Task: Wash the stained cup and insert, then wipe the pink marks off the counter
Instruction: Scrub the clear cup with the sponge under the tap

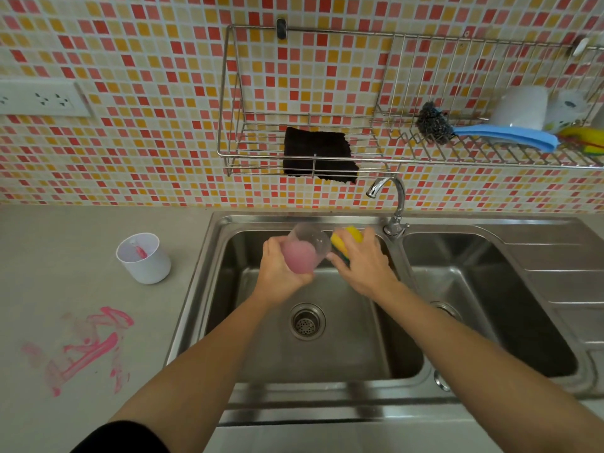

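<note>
Pink marks (85, 349) lie on the tabletop (49, 256) near the upright, stained insert (143, 258), neither yet cleaned. Over the sink (346, 358), the left hand (280, 271) wraps its grip around the clear cup (306, 247), mouth tilted toward the right hand (363, 264), whose grip holds the sponge (347, 241) ready for scrubbing.

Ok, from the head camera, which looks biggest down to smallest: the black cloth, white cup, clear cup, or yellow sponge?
1. black cloth
2. white cup and clear cup, about alike, so I won't rank them
3. yellow sponge, though the right hand hides part of it
</note>
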A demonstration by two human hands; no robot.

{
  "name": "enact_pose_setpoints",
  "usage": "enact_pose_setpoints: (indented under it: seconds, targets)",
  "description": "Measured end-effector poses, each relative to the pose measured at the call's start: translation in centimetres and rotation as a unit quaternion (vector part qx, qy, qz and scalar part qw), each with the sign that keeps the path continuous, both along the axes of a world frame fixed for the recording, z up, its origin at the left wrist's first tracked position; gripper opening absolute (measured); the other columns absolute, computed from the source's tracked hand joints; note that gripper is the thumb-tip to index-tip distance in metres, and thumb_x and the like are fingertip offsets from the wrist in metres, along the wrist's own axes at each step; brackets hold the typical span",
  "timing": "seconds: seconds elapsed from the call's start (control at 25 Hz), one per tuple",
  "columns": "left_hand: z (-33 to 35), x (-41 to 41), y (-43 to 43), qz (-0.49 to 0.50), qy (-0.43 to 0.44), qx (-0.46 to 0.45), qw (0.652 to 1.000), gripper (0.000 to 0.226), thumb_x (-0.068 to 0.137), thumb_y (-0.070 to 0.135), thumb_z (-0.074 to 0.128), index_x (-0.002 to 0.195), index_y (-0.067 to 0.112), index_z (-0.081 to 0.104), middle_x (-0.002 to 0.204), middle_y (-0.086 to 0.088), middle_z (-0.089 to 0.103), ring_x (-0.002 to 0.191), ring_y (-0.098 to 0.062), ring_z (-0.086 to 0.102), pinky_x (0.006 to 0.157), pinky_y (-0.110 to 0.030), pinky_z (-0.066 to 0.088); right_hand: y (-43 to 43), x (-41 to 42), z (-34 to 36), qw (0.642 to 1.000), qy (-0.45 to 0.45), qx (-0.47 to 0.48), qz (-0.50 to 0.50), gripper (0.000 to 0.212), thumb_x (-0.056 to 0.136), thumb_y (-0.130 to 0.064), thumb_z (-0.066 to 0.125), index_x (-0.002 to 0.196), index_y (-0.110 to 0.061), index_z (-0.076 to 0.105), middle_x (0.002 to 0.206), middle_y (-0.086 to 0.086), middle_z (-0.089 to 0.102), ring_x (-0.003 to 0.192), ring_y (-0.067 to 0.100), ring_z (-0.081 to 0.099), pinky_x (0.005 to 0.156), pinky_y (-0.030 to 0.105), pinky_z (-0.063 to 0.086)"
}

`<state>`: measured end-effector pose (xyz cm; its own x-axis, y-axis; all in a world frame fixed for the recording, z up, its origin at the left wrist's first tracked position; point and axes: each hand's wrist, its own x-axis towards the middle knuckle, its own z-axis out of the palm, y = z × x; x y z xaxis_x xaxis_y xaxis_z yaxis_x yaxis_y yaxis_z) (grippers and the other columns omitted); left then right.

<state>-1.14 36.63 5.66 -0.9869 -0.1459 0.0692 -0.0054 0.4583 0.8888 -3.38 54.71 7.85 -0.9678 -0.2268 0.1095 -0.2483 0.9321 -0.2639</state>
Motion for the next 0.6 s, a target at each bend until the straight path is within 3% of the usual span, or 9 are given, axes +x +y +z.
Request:
enact_pose_setpoints:
  seconds: [0.08, 0.16, 0.28, 0.44, 0.52, 0.6]
  targets:
    - [0.2, 0.1, -0.7, 0.003, -0.007, 0.015, 1.000, 0.092, 0.055, 0.024, 0.089, 0.128, 0.017, 0.034, 0.126, -0.001, 0.039, 0.110, -0.015, 0.046, 0.080, -0.023, 0.047, -0.4, -0.2, -1.4, 0.998, -0.036, -0.022, -0.049, 0.039, 0.095, -0.050, 0.035, 0.124, -0.024, 0.039, 0.117, 0.016, 0.037, 0.103, 0.033, 0.046, 0.081, 0.052, 0.049]
    - [0.6, 0.1, -1.2, 0.001, -0.015, 0.027, 1.000, 0.097, 0.054, 0.025, 0.090, 0.132, 0.019, 0.032, 0.128, 0.000, 0.038, 0.112, -0.014, 0.045, 0.080, -0.023, 0.046, -1.0, -0.4, -2.5, 0.996, -0.040, -0.007, -0.075, 0.034, 0.098, -0.041, 0.031, 0.114, -0.014, 0.045, 0.110, 0.017, 0.046, 0.098, 0.035, 0.052, 0.078, 0.047, 0.050]
    - [1.1, 0.2, -1.9, 0.005, -0.022, 0.022, 1.000, 0.097, 0.054, 0.027, 0.090, 0.132, 0.021, 0.032, 0.129, 0.001, 0.039, 0.112, -0.015, 0.045, 0.080, -0.025, 0.049, -2.0, -0.8, -3.8, 0.995, -0.028, 0.082, -0.047, 0.031, 0.101, -0.026, 0.030, 0.109, -0.005, 0.051, 0.108, 0.019, 0.060, 0.097, 0.038, 0.060, 0.075, 0.042, 0.049]
    - [1.5, 0.4, -2.7, 0.012, -0.020, 0.019, 1.000, 0.095, 0.054, 0.028, 0.090, 0.130, 0.023, 0.033, 0.128, 0.002, 0.039, 0.111, -0.014, 0.046, 0.081, -0.025, 0.050, -3.1, -0.8, -4.8, 0.984, -0.073, 0.158, -0.032, 0.026, 0.095, -0.009, 0.035, 0.110, -0.002, 0.056, 0.111, 0.018, 0.066, 0.103, 0.036, 0.062, 0.080, 0.040, 0.050]
    - [1.7, 0.4, -3.2, 0.017, -0.020, 0.017, 1.000, 0.095, 0.054, 0.028, 0.090, 0.130, 0.022, 0.033, 0.128, 0.003, 0.039, 0.110, -0.013, 0.045, 0.078, -0.023, 0.049, -3.7, -0.7, -4.8, 0.985, -0.100, 0.130, -0.057, 0.028, 0.094, -0.009, 0.036, 0.108, -0.003, 0.059, 0.109, 0.018, 0.067, 0.101, 0.035, 0.063, 0.080, 0.039, 0.051]
    - [1.7, 0.6, -3.8, 0.018, -0.018, 0.028, 0.999, 0.095, 0.054, 0.027, 0.090, 0.130, 0.022, 0.033, 0.128, 0.002, 0.040, 0.110, -0.014, 0.046, 0.080, -0.025, 0.051, -4.4, -0.4, -4.3, 0.987, -0.101, 0.028, -0.123, 0.030, 0.095, -0.015, 0.035, 0.103, -0.003, 0.062, 0.103, 0.019, 0.068, 0.096, 0.036, 0.063, 0.078, 0.039, 0.050]
